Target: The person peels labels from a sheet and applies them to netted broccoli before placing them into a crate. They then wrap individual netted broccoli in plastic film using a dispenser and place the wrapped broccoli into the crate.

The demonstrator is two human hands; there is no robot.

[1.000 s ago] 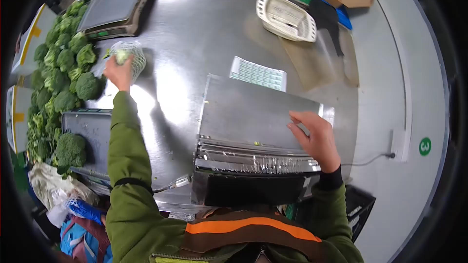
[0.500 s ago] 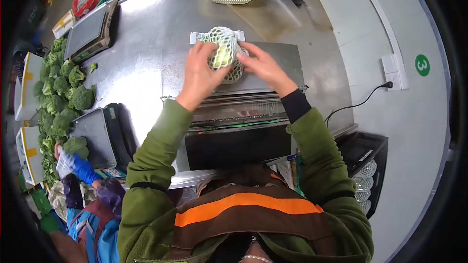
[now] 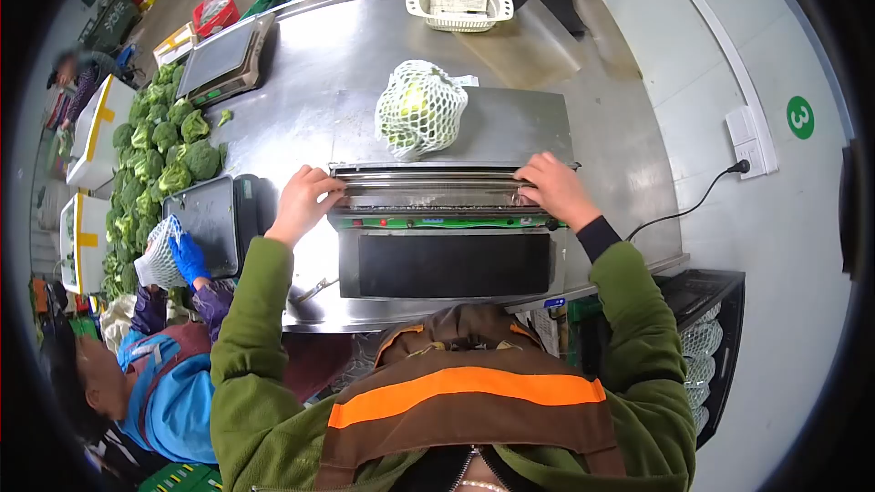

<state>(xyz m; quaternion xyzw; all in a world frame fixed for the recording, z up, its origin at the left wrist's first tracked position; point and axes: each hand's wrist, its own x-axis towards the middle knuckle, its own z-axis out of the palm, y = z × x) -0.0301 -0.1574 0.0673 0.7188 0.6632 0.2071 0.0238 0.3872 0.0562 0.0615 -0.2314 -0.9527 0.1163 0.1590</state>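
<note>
My left hand (image 3: pixel 307 202) is at the left end of a film wrapping machine (image 3: pixel 451 266), fingers pinched at the edge of its clear plastic film (image 3: pixel 428 194). At the opposite end my right hand (image 3: pixel 556 189) pinches the film's right edge. The film lies across the machine's rollers between both hands. Just beyond the rollers, a pale green vegetable in a white foam net (image 3: pixel 421 109) rests on the metal plate (image 3: pixel 519 123), apart from both hands. Its exact kind is hidden by the net.
Broccoli heads (image 3: pixel 146 164) are heaped on the left, near a scale (image 3: pixel 228 59) and a black tray (image 3: pixel 208 219). A co-worker's blue-gloved hand (image 3: pixel 189 260) holds a white net. A white basket (image 3: pixel 458 5) stands at the back. A power cord (image 3: pixel 679 200) runs along the right wall.
Both hands have let go of the netted vegetable, which now sits on the plate. They have moved apart and back toward me, to the two ends of the film.
</note>
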